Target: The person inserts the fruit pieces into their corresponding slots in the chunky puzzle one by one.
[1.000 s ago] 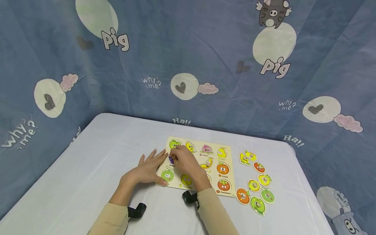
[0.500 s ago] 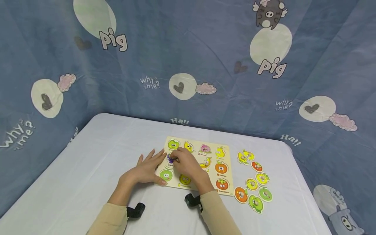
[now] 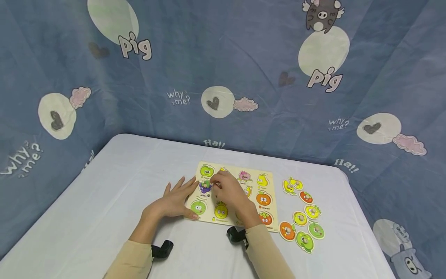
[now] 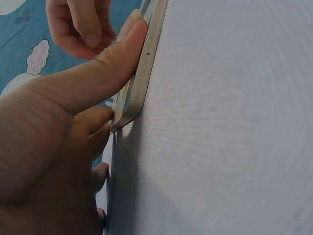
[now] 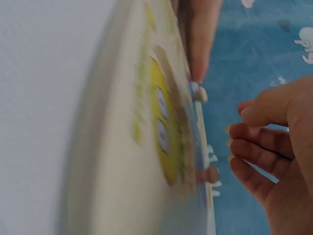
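A fruit puzzle board (image 3: 254, 176) lies on the table, with printed fruits and names. My left hand (image 3: 175, 203) rests along its left side, fingers spread; the thumb (image 4: 115, 61) presses on the front edge. The purple grape piece (image 3: 205, 187) sits in its spot at the left, its knob uncovered. Just right of it, my right hand (image 3: 229, 190) hovers over the middle of the board, hiding the pictures beneath. In the right wrist view its loosely bent fingers (image 5: 261, 139) hold nothing and stand apart from two wooden knobs (image 5: 211, 175).
Several loose knobbed fruit pieces lie right of the board: an orange (image 3: 287, 231), a green apple (image 3: 305, 241), a melon (image 3: 316, 230), a pineapple (image 3: 312, 212) and a tomato-like red one (image 3: 306, 197). A white cloth (image 3: 122, 186) covers the table; a blue printed curtain (image 3: 181, 124) hangs behind.
My right hand has let go of the grape piece and moved slightly right, uncovering it. The left hand stays in place on the board.
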{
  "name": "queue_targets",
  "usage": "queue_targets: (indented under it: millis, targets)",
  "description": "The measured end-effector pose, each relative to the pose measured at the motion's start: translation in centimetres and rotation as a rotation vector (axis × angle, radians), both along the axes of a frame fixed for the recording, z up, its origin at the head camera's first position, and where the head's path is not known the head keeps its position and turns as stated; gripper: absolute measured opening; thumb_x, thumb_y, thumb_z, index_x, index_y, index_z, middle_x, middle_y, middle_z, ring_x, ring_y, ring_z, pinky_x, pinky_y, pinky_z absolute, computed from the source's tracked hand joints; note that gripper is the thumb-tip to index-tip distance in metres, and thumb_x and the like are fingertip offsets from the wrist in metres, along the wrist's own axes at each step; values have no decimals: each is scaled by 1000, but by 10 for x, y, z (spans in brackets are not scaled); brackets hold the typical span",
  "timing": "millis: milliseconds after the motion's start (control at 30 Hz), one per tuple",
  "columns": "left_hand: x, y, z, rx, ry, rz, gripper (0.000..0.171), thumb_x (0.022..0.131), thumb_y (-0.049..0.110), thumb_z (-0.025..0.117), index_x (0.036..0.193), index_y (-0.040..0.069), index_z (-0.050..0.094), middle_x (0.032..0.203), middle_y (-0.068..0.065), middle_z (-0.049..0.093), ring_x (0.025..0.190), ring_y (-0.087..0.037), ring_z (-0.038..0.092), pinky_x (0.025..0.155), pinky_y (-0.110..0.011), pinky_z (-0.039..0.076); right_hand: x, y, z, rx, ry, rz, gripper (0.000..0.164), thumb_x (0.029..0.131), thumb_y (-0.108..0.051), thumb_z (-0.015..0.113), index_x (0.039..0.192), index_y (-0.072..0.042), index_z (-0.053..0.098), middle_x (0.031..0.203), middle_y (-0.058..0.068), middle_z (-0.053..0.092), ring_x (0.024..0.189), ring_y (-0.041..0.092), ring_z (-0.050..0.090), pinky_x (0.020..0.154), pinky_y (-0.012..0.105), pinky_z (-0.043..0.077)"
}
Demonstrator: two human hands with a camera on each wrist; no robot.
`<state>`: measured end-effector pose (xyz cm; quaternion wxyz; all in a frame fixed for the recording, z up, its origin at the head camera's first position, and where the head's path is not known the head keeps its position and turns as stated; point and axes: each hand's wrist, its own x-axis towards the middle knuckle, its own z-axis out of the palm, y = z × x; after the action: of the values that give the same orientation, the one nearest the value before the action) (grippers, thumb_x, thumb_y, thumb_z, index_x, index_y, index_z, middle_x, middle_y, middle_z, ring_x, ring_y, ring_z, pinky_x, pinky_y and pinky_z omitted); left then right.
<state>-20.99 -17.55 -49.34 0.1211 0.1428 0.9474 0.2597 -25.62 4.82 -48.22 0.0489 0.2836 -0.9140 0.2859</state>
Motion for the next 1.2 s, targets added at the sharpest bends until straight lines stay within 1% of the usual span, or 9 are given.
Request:
queue_targets:
  millis: [167, 367, 500, 600, 700, 833, 1000, 1200]
  targets:
    - [0, 1, 1, -3, 5, -1, 128, 57, 66, 84, 158, 13, 27, 169, -6, 14, 155, -42, 2, 116, -74, -5, -3, 10, 4, -38, 15, -25, 19, 94, -13, 59, 106, -14, 74, 102, -4, 68, 99, 12, 62, 89, 32, 56]
    - [2, 2, 3, 10, 1, 6, 125, 57, 62, 86, 158, 13, 28, 168, -6, 16, 155, -42, 3, 116, -74, -4, -7, 18, 4, -22, -29, -58, 17, 93, -14, 62, 106, -14, 73, 102, -3, 67, 99, 14, 61, 89, 33, 55]
    - [3, 3, 4, 11, -5, 9, 125, 58, 61, 86, 158, 13, 28, 168, -6, 15, 155, -41, 2, 117, -73, -5, -7, 22, 3, -4, -67, -136, 20, 91, -16, 62, 108, -16, 72, 104, -4, 67, 98, 15, 60, 89, 35, 55]
    - [3, 3, 5, 13, -4, 12, 124, 58, 60, 86, 157, 13, 29, 168, -6, 15, 155, -41, 2, 116, -74, -5, -6, 25, 5, 10, -71, -205, 25, 89, -17, 61, 112, -18, 72, 106, -4, 67, 97, 15, 59, 88, 36, 55]
    - [2, 3, 4, 8, -1, 14, 125, 57, 60, 87, 157, 13, 29, 168, -6, 15, 155, -41, 2, 116, -74, -5, -7, 28, 6, 10, -78, -244, 27, 89, -17, 61, 114, -18, 71, 105, -3, 67, 95, 15, 58, 88, 37, 54]
    - [2, 2, 2, 0, -2, 16, 127, 56, 62, 86, 158, 14, 28, 169, -5, 15, 155, -41, 2, 117, -73, -5, -8, 35, 8, 0, -108, -255, 26, 90, -18, 61, 114, -17, 71, 103, -2, 65, 94, 17, 58, 87, 38, 53]
    - [1, 2, 1, 10, -3, 18, 127, 56, 61, 87, 158, 14, 28, 169, -5, 14, 155, -41, 1, 116, -73, -6, -13, 48, 8, -17, -130, -277, 24, 91, -18, 64, 115, -16, 71, 102, 1, 66, 92, 19, 58, 85, 39, 53]
    - [1, 2, 1, 9, -4, 13, 127, 56, 62, 86, 158, 13, 28, 169, -6, 14, 155, -42, 1, 116, -74, -6, -17, 64, 6, -60, -114, -328, 21, 91, -16, 64, 110, -13, 72, 96, 1, 65, 86, 19, 56, 80, 36, 52]
